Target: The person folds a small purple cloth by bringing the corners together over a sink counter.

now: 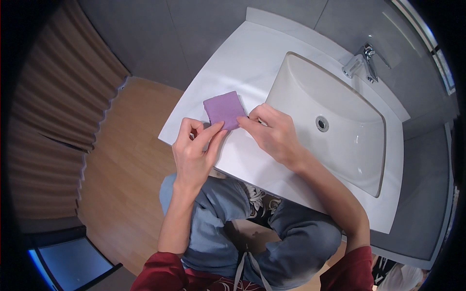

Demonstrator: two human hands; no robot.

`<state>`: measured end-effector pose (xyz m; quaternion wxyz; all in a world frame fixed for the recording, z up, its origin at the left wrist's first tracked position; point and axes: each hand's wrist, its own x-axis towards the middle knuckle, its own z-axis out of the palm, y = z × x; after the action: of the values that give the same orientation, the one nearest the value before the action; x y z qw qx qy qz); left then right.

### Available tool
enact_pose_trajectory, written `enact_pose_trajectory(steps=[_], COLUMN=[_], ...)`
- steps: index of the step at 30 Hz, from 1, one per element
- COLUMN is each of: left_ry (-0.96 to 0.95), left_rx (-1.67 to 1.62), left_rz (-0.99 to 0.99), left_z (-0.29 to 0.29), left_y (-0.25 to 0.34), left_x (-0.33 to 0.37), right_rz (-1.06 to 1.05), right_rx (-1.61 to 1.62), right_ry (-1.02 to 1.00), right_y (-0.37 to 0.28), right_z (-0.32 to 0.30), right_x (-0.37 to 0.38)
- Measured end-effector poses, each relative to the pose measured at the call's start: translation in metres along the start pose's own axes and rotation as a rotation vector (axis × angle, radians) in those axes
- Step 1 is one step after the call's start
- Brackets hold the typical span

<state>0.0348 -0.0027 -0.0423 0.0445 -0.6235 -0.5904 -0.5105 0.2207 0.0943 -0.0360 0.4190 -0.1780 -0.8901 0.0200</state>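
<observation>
A purple cloth (225, 107), folded into a small thick square, lies on the white countertop (228, 72) left of the sink. My left hand (191, 150) pinches its near edge, thumb and fingertips pressed together at the near left corner. At the near right corner, my right hand (275, 135) grips the cloth between thumb and bent fingers. Both hands rest low over the counter, and the fingertips under the cloth's edge are partly hidden.
The white basin (335, 145) with its round drain (322, 123) is sunk into the counter at right. A chrome faucet (361, 63) stands behind it. A brown pleated curtain (58, 97) hangs at left above the wooden floor (128, 145). My knees sit under the counter's near edge.
</observation>
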Motion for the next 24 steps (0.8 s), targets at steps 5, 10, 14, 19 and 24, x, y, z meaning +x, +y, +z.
enact_pose_trajectory(steps=[5, 10, 14, 19, 24], left_ry=[-0.009, -0.004, 0.024, -0.009, -0.017], left_rx=[0.008, -0.029, 0.035, 0.027, -0.006], left_rz=[0.023, 0.02, 0.1, 0.064, -0.019], left_z=[-0.001, 0.002, 0.002, 0.002, -0.007], left_y=[0.001, 0.002, -0.003, 0.001, -0.005], left_x=[-0.001, -0.002, -0.001, 0.0, -0.001], right_rz=[0.055, 0.012, -0.011, 0.062, 0.144], right_rx=[0.057, 0.034, 0.003, 0.049, 0.037], right_ry=[-0.05, -0.088, -0.048, -0.029, -0.042], right_y=[-0.004, -0.001, -0.002, 0.0, 0.001], right_z=[-0.004, -0.003, 0.003, 0.001, -0.005], right_x=[0.001, 0.002, 0.002, -0.003, -0.004])
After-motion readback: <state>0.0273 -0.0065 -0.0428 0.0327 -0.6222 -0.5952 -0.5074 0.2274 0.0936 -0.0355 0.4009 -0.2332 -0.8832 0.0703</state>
